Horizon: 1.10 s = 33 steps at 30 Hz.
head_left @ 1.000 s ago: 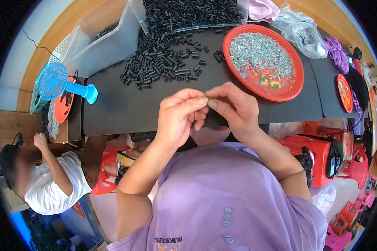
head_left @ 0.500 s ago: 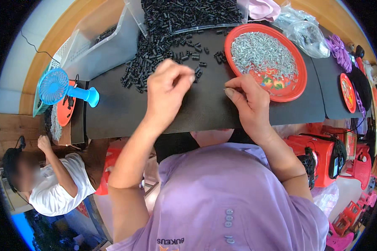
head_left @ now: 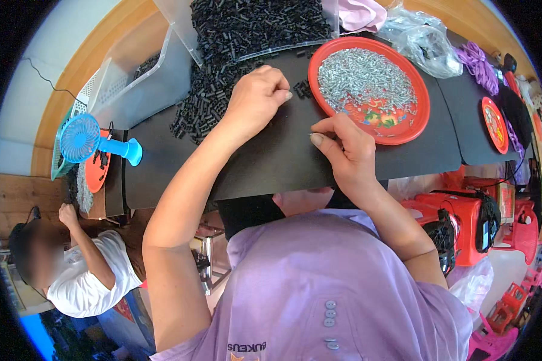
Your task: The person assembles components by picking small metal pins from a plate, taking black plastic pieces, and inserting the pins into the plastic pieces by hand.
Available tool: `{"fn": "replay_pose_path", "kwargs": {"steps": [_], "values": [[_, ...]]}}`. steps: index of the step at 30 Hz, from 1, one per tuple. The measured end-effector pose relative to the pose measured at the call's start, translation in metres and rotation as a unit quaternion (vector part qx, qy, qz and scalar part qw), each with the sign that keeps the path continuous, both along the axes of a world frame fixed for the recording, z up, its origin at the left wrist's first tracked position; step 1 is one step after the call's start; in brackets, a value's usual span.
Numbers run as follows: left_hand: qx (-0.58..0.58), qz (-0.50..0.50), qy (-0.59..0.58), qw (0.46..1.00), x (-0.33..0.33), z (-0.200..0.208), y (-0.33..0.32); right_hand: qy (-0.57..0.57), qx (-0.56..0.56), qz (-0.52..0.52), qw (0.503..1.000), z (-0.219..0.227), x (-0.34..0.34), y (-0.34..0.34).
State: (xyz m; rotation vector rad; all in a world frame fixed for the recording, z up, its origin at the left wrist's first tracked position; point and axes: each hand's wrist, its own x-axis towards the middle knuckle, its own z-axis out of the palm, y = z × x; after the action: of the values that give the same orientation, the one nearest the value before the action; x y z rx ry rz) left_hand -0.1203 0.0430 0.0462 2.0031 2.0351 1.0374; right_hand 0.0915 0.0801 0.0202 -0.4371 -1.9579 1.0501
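Note:
My left hand (head_left: 258, 101) is over the near right edge of a heap of small black plastic parts (head_left: 208, 99), its fingers curled under and the thumb pointing right. Whatever those fingers hold is hidden beneath the hand. Beside the near left rim of a red plate (head_left: 424, 114), my right hand (head_left: 347, 147) is closed in a pinch, thumb against forefinger. A tiny thing may be at its fingertips, too small to name. Many small silvery metal pieces (head_left: 364, 75) cover the far part of the plate, and its printed fruit pattern shows at the near side.
A clear bin (head_left: 144, 81) stands at the left, and a tipped container (head_left: 283, 51) spills black parts at the back. A blue handheld fan (head_left: 81, 138) is at the table's left edge. Clear plastic bags (head_left: 421, 39) lie behind the plate. Another person (head_left: 90, 268) sits at far left.
My left hand has moved right and farther away, over the loose black parts, its fingers now curled downward. The right hand keeps its pinch beside the plate. The whole view has shifted slightly.

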Motion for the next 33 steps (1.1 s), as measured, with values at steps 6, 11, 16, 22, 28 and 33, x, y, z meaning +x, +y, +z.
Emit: {"fn": "replay_pose_path", "kwargs": {"steps": [6,11,16,22,28,33], "values": [[-0.041,0.022,-0.637,0.769,0.042,0.009,-0.036,0.007,-0.037,0.018,0.999,0.003,0.000,-0.002],[-0.041,-0.024,-0.727,0.685,0.057,-0.003,-0.056,0.027,-0.010,0.019,0.999,0.009,-0.004,-0.010],[-0.020,-0.042,-0.814,0.579,0.066,-0.011,-0.067,0.060,0.001,-0.001,0.998,0.007,-0.009,-0.019],[-0.008,-0.034,-0.835,0.549,0.071,-0.016,-0.076,0.072,0.026,-0.007,0.997,0.009,-0.009,-0.028],[0.001,-0.011,-0.828,0.560,0.078,-0.016,-0.080,0.059,0.062,-0.014,0.996,0.010,-0.007,-0.025],[0.010,-0.006,-0.827,0.563,0.079,-0.022,-0.086,0.040,0.110,0.000,0.993,0.011,-0.007,-0.025]]}}
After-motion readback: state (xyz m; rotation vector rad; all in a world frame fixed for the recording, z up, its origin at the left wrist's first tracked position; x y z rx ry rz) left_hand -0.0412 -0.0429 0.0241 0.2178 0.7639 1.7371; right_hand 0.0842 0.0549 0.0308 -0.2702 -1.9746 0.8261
